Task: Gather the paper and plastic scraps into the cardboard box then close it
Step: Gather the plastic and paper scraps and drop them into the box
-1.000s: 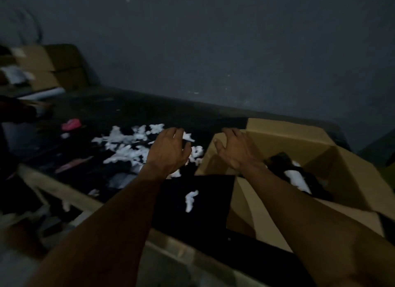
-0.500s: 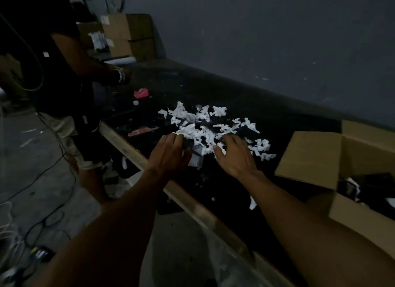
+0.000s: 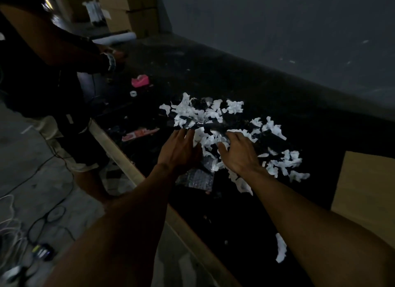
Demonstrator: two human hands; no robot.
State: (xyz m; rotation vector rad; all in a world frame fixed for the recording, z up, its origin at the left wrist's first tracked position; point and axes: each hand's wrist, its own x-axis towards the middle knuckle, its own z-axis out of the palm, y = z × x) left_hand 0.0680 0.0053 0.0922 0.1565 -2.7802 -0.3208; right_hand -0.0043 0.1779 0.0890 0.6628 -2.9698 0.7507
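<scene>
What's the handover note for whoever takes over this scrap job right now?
Left hand: open, palm down on the near-left edge of the paper scraps.
Right hand: open, fingers on the pile's near side.
Scraps lie spread on the black table; a plastic bubble-wrap piece sits by the left wrist; one stray scrap lies near the front edge.
Cardboard box at far right, only a flap in view.
Done: nothing lifted yet. Left: scoop everything into the box, close it.

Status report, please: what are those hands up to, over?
Left hand, right hand open, fingers on scraps. Scraps spread on table, box at right edge. Second person far left, clear of pile.
</scene>
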